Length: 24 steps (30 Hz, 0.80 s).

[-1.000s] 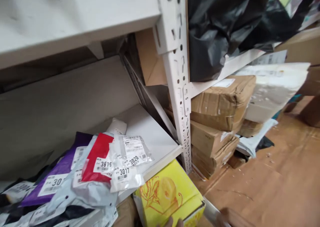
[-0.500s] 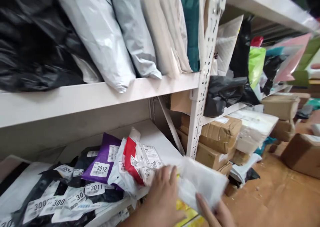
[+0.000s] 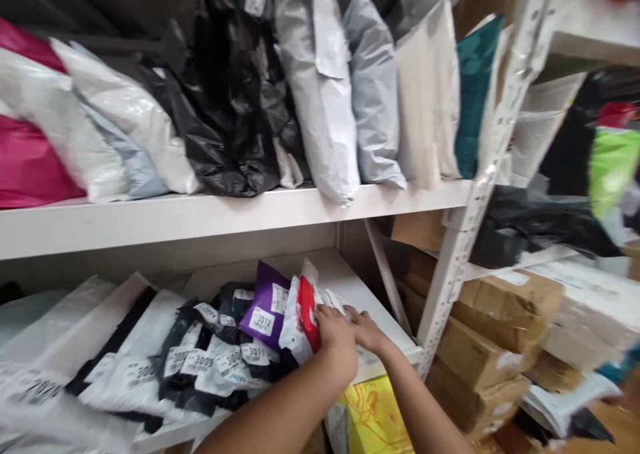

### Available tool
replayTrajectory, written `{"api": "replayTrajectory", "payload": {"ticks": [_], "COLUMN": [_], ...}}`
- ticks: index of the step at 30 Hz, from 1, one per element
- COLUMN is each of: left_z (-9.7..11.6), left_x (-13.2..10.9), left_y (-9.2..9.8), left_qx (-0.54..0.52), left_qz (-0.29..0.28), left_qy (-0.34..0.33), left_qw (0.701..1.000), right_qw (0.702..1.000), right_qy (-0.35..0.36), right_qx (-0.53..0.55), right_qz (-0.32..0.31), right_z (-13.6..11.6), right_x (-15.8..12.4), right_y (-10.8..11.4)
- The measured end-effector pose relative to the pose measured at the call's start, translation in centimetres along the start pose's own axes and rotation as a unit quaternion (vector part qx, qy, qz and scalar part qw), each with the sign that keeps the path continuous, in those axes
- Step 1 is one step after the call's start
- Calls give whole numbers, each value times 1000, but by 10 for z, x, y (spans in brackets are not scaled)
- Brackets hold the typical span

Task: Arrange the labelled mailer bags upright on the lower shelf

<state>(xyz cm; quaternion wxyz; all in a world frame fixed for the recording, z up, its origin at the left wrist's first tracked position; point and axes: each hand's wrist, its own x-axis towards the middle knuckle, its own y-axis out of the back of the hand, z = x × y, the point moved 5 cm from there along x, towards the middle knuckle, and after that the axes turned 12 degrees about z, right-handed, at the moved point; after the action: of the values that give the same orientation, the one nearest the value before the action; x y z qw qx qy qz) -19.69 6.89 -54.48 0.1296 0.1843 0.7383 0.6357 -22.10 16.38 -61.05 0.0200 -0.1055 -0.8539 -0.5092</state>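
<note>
At the right end of the row on the lower shelf, my left hand [image 3: 337, 334] curls its fingers over a white mailing bag [image 3: 331, 299] beside a red mailing bag [image 3: 309, 313]. Close against it, my right hand [image 3: 367, 331] has bent fingers on the same white bag. Much of that bag is hidden behind my hands. To their left lean a purple mailing bag [image 3: 267, 307] labelled 3012 and a black bag [image 3: 260, 357] labelled 3011.
Several labelled bags fill the lower shelf [image 3: 320, 267] leftward. Upright bags line the upper shelf [image 3: 210, 221]. A perforated metal post [image 3: 457, 247] stands right of my hands, with cardboard boxes [image 3: 500, 307] beyond. Below my right forearm is a yellow package [image 3: 377, 417].
My right hand has brought the white bag left to the row on the shelf. My left hand has closed in beside it. The view has turned left.
</note>
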Motion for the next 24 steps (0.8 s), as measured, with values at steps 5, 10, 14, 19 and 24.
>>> {"api": "replayTrajectory", "payload": {"ticks": [5,10,14,19,24], "left_z": [-12,-68,-123,-124,-113], "left_x": [-10,-21,-4,8,-9], "left_y": [2,46,52,22,20], "left_qx": [-29,-96,-146,-179,-210], "left_qz": [-14,86,62,-25,18], "left_qy": [-13,0,143,113,118], "left_qw": [999,992,977,977,970], "right_qw": [999,982,981,987,976], "right_qy": [-36,-126,-145,-139,-73], "right_qx": [20,137,129,78,203], "right_qz": [-30,31,17,-20,-17], "right_z": [11,8,-19,-43,-36], "right_x": [-11,-14,-18,-23,-15], "right_y": [-11,-2,3,2,-16]}}
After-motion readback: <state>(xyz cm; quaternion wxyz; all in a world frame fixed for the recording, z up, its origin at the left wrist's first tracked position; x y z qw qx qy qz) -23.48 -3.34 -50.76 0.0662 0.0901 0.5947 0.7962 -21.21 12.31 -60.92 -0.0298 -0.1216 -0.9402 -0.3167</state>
